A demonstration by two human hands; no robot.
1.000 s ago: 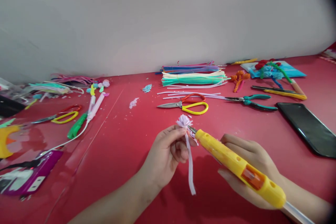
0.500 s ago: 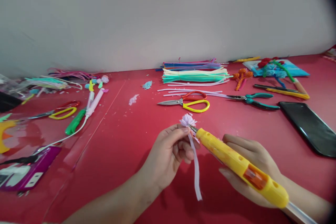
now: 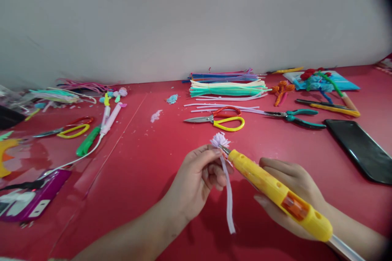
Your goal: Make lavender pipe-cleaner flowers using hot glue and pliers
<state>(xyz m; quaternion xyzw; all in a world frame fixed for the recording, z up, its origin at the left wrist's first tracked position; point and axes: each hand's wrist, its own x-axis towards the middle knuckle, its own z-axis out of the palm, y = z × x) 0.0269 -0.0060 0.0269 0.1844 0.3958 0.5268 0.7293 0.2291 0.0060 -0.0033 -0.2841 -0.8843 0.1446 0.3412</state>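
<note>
- Lilac flower (image 3: 219,139) was held up off the red table (image 3: 137,195), near the middle of my view, its fringed head uppermost and a pale strip (image 3: 229,208) dangling beneath.
- Far left, the purple power strip (image 3: 49,193) ran past the edge, so I saw only part of it.
- Left forearm (image 3: 134,228) slanted up from the bottom edge; the left hand (image 3: 192,179) pinched the flower just under its head between thumb and fingers, the others curled inward. Its thumb covered the exact spot it gripped.
- Scissors (image 3: 211,118) lay beyond the flower.
- At the pinch, the metal nozzle (image 3: 226,150) of a yellow glue gun (image 3: 269,183) pointed up and left toward the flower's underside; I couldn't make out whether the tip touched.
- Right hand (image 3: 298,179) was wrapped around the glue gun, fingers showing either side of its body, which hid the palm. Behind, the clear glue stick (image 3: 346,248) was cut off by the bottom edge.
- Far right, a black phone (image 3: 361,149) lost one corner past the edge.
</note>
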